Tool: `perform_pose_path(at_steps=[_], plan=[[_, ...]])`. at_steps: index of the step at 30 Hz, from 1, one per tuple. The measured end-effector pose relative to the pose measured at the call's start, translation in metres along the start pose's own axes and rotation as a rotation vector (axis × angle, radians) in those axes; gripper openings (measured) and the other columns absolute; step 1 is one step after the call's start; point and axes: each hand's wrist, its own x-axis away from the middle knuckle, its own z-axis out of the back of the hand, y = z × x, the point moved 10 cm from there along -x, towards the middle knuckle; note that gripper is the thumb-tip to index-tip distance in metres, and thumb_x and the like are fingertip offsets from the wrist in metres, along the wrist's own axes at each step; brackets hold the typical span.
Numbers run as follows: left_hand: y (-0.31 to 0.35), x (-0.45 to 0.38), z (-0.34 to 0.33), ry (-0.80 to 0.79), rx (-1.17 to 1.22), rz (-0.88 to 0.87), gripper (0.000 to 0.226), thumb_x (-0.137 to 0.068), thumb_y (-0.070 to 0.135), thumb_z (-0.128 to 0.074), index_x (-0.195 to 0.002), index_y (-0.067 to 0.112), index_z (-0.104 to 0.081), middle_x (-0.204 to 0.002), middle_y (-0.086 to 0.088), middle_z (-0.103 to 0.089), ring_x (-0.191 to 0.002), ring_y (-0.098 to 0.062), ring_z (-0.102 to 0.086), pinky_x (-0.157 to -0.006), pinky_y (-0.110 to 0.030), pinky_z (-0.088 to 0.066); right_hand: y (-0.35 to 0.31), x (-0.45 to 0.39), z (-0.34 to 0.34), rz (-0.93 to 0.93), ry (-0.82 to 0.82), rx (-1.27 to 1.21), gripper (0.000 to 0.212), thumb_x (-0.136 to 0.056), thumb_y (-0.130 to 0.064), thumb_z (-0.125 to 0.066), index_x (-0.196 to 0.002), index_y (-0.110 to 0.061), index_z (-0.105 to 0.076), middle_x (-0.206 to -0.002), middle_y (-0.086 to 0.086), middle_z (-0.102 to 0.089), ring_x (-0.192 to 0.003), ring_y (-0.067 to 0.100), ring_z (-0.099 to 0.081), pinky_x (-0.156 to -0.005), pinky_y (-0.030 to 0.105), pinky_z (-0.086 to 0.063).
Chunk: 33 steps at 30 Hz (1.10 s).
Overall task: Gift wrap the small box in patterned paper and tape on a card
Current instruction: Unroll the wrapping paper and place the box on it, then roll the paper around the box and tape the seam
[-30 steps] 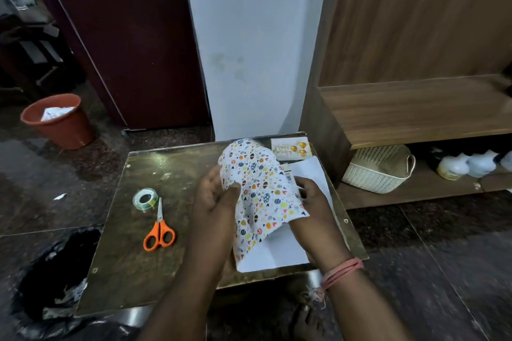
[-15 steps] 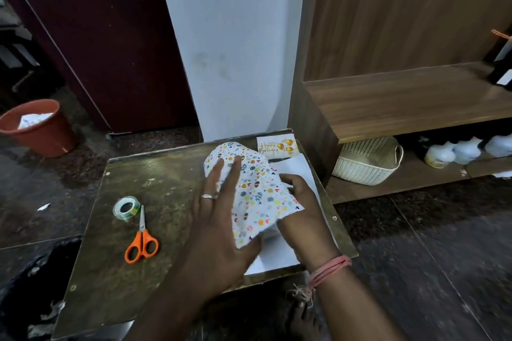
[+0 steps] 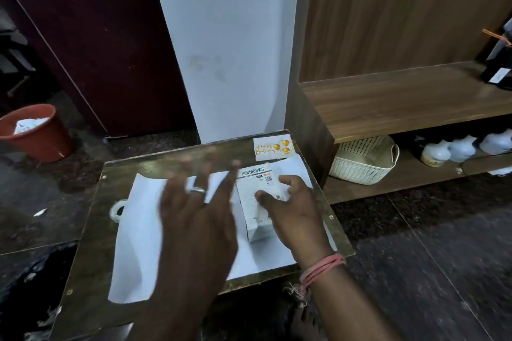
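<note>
Bare table strip along the left, beside the spread paper. Tape roll half under the paper's left edge. Box mid-sheet, card at the far corner. Wooden shelf unit hard against the right.

white small box lies flat on the wrapping paper, which is spread white side up on the worktop. the birthday card sits just beyond, at the far edge.
</note>
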Motion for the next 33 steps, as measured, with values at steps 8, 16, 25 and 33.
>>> perform_pose_path(at_steps=[8, 16, 25, 33], plan=[[-0.013, 0.024, -0.058, -0.253, 0.419, 0.139, 0.049, -0.101, 0.056, -0.049, -0.149, 0.052, -0.041, -0.166, 0.032, -0.014, -0.145, 0.017, -0.016, -0.116, -0.014, -0.022, 0.007, 0.008, 0.027, -0.135, 0.13, 0.262, 0.129, -0.044, -0.087, -0.075, -0.147, -0.024, -0.029, -0.146, 0.01, -0.042, -0.137, 0.036, -0.037, -0.112, 0.054, -0.029], [-0.016, 0.022, -0.059, -0.281, 0.34, 0.134, 0.052, -0.097, 0.063, -0.042, -0.148, 0.052, -0.044, -0.166, 0.03, -0.016, -0.145, -0.002, -0.035, -0.115, -0.024, -0.031, 0.001, -0.006, 0.025, -0.038, -0.086, -0.103, 0.023, -0.071, -0.028, -0.091, -0.082, -0.014, -0.076, -0.077, -0.003, -0.078, -0.069, 0.016, -0.076, -0.065, 0.036, -0.062], [-0.015, 0.022, -0.06, -0.283, 0.28, 0.122, 0.05, -0.101, 0.062, -0.043, -0.15, 0.051, -0.041, -0.166, 0.029, -0.011, -0.145, -0.004, -0.035, -0.116, -0.029, -0.032, -0.035, -0.005, 0.025, 0.356, -0.013, 0.177, 0.019, -0.091, -0.016, -0.061, -0.083, -0.018, -0.079, -0.074, -0.006, -0.076, -0.066, 0.01, -0.071, -0.063, 0.038, -0.06], [-0.015, 0.02, -0.059, -0.274, 0.277, 0.122, 0.062, -0.091, 0.071, -0.028, -0.148, 0.052, -0.042, -0.167, 0.024, -0.014, -0.141, -0.009, -0.04, -0.111, -0.03, -0.037, -0.063, 0.026, 0.0, 0.642, 0.073, 0.727, 0.024, -0.097, -0.031, -0.049, -0.107, -0.019, -0.067, -0.113, 0.003, -0.061, -0.101, 0.017, -0.06, -0.089, 0.026, -0.044]])
